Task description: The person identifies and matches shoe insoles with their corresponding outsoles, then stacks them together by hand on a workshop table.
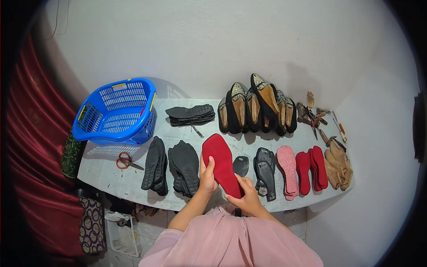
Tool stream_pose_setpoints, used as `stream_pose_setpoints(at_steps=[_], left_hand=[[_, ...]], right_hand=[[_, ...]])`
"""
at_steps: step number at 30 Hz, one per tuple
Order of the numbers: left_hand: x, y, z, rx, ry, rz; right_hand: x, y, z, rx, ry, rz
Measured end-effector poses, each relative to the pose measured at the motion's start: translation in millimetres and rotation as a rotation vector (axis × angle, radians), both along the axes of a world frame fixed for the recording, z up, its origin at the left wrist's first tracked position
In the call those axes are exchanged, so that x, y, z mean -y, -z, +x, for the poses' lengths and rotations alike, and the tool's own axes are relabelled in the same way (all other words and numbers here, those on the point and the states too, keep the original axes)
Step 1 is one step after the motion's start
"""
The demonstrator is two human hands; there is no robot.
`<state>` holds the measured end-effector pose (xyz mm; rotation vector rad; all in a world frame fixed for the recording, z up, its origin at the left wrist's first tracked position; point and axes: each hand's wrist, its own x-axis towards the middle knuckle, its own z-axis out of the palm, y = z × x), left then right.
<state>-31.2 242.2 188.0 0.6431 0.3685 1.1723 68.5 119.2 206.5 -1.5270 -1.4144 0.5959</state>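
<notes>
Holding a red insole (218, 153) between them, the left hand (207, 175) and the right hand (246, 194) are to the right of the blue basket (118, 139) and on its near side, over the white table (102, 173). The left hand grips the insole's broader part by its left edge, thumb flat on the red face; its other fingers go underneath, where I cannot tell how they lie. The right hand closes on the narrower end, thumb at the lower edge and forefinger along the right one, the remaining fingers mostly hidden.

On the near side of the basket lie scissors with orange handles (123, 161), and to its near right are two piles of black soles (184, 167). Level with the basket, to its right, is a flat stack of black soles (190, 115), and farther right of it a cluster of black shoes with glittery toes (238, 91). Well to the basket's right and nearer than it come dark grey soles (265, 171), speckled pink insoles (287, 169) and more red insoles (318, 167). Farthest right of the basket are hand tools (309, 116) and tan shoe forms (336, 164)
</notes>
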Motion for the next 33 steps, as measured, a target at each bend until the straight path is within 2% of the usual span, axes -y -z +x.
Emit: stream_pose_setpoints(at_steps=[6,9,12,21,24,27,30,33], left_hand=[[10,1,-8,-0.014,0.003,-0.054],[12,-1,-11,-0.002,0.008,-0.068],[14,2,-14,-0.009,-0.003,-0.052],[16,11,-25,-0.032,-0.019,-0.132],[11,19,-31,0.034,0.08,-0.182],[8,11,-39,0.226,0.332,-0.316],[7,-12,-39,0.304,0.485,-0.241],[3,-4,-41,0.247,0.51,-0.166]], right_hand=[[-2,18,3,0.107,0.074,0.039],[-5,43,-2,-0.41,0.0,-0.042],[0,31,-1,-0.616,-0.143,-0.283],[-1,32,-7,-0.638,-0.214,-0.364],[0,36,-14,-0.619,-0.226,-0.302],[0,39,-7,-0.653,-0.285,-0.348],[0,31,-4,-0.689,-0.291,-0.388],[-1,38,-5,-0.637,-0.268,-0.352]])
